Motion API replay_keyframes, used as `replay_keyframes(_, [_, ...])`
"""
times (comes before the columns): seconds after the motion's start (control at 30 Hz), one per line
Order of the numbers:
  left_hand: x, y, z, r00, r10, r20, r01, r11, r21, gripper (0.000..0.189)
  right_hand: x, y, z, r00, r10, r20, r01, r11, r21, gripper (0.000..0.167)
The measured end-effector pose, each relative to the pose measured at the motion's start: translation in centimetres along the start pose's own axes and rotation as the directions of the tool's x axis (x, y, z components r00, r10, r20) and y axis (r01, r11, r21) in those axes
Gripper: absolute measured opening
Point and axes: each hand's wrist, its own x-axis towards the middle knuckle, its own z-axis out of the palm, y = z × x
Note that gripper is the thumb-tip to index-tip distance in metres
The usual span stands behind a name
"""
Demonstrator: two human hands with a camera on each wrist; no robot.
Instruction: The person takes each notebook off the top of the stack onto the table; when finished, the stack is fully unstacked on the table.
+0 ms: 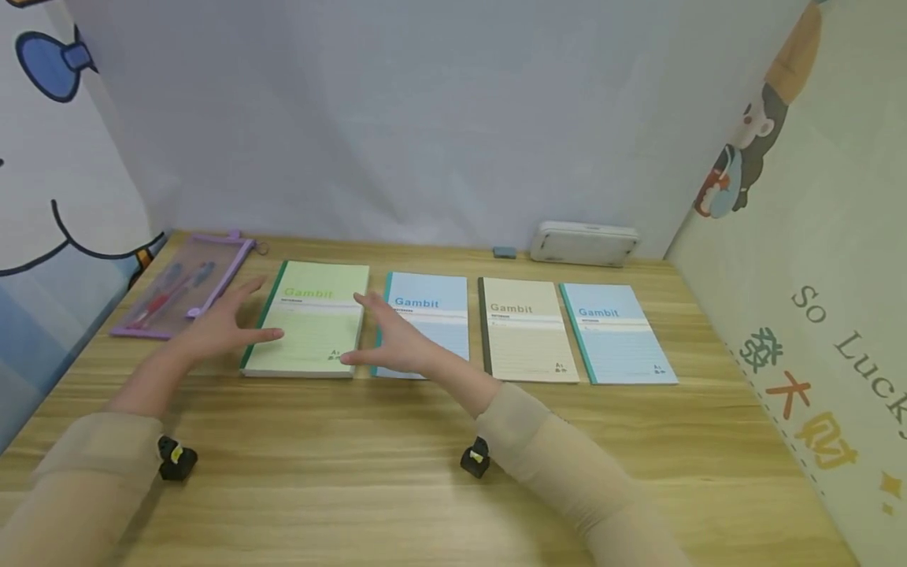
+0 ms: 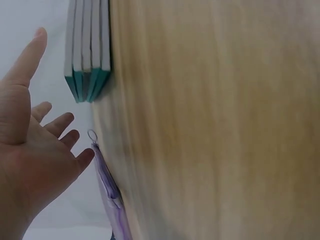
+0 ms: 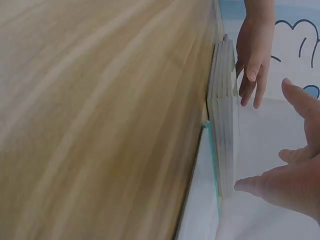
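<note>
A stack of several notebooks (image 1: 315, 335) with a green top cover lies at the left of the row; its layered teal spines (image 2: 87, 82) show in the left wrist view. My left hand (image 1: 216, 327) is spread at the stack's left side, thumb over the cover's edge. At the right side, my right hand (image 1: 400, 339) is also spread, its thumb by the near corner and partly covering a blue notebook (image 1: 442, 335). Neither hand has its fingers curled round anything. Whether the fingertips touch the stack I cannot tell.
A beige notebook (image 1: 527, 339) and another blue notebook (image 1: 620, 339) continue the row rightwards. A purple-edged mesh pouch (image 1: 212, 256) with pens lies at far left. Along the back wall are a white case (image 1: 584, 246) and a small grey-blue block (image 1: 505, 253).
</note>
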Motion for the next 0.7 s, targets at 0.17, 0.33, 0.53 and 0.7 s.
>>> replay_keyframes(0.17, [0.5,-1.2,0.2,1.000,0.013,0.016,-0.013,1.000,0.009,0.112,1.4,0.8,1.3,0.999,0.038,-0.023,-0.038,0.999,-0.016,0.096])
replay_keyframes(0.33, [0.7,-1.7,0.4,0.999,0.018,0.040,-0.019,1.000,0.013,0.113,2.5,1.3,2.1,0.997,0.069,-0.032,-0.070,0.997,-0.022,0.096])
replay_keyframes(0.53, [0.7,-1.7,0.5,0.997,-0.011,0.075,0.011,1.000,-0.005,0.108,3.3,1.6,2.7,0.996,0.084,-0.028,-0.087,0.991,-0.104,0.092])
replay_keyframes(0.7, [0.6,-1.9,0.5,0.996,-0.031,0.082,0.031,1.000,-0.002,0.107,3.4,1.3,3.0,0.995,0.100,-0.025,-0.102,0.987,-0.121,0.088])
